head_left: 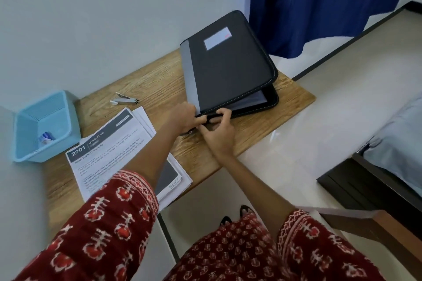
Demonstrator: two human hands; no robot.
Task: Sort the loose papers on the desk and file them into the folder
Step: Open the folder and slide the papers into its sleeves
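At folder (228, 68) edge, both hands (185, 118)

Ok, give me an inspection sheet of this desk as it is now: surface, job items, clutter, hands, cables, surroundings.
Surface: wooden desk against a pale wall.
Job's things: black zip folder at the far end, cover slightly ajar on its right side; paper stack printed side up, partly under the left forearm.
Clutter: blue basket hanging over the desk's left edge, small item inside; a small metal tool, maybe a stapler.
Hands: left hand and right hand both grip the folder's near edge.
Cables: nothing seen.
Surroundings: blue curtain, bed, tiled floor.
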